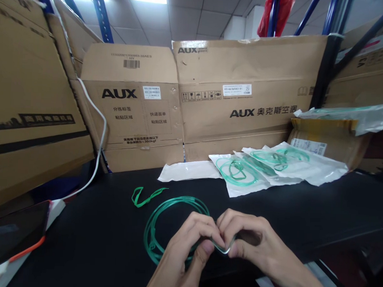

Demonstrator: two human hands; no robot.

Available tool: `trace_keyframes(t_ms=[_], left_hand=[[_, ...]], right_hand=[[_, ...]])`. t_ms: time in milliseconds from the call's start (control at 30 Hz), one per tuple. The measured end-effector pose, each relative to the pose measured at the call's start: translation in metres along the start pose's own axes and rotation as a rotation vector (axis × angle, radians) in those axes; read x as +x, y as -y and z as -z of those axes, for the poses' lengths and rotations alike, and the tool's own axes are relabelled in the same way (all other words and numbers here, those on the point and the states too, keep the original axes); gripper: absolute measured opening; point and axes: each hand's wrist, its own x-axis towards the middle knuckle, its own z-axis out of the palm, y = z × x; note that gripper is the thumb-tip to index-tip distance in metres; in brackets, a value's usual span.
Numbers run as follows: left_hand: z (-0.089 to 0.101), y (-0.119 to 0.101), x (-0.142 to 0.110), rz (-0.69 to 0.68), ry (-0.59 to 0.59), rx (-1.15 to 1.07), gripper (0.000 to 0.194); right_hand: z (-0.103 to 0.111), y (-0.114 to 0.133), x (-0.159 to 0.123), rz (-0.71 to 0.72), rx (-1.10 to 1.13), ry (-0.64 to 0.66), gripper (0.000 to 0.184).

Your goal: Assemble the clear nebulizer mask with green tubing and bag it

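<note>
Both sets of fingertips pinch one bent bit of clear tube [222, 246], left hand [187, 249] meeting right hand [253, 243]. The green tubing coil [162, 227] lies beside them on the black table [302, 216], near sealed packets [273, 166].

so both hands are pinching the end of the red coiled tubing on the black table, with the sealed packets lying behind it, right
Not quite: the coiled tubing is green, not red, as the head view shows. The rest holds: the left hand and the right hand pinch its end together over the black table, and the sealed packets lie behind it.
</note>
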Motion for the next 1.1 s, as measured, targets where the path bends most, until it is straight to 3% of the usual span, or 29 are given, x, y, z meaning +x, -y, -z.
trace_keyframes(t_ms=[700, 1100], left_hand=[[-0.0013, 0.0053, 0.0001, 0.031, 0.010, 0.060, 0.030], [-0.0023, 0.0039, 0.0001, -0.054, -0.023, 0.047, 0.013]], right_hand=[[-0.0015, 0.0017, 0.0012, 0.023, -0.064, 0.045, 0.015], [0.0003, -0.0024, 0.0001, -0.015, 0.027, 0.017, 0.016]])
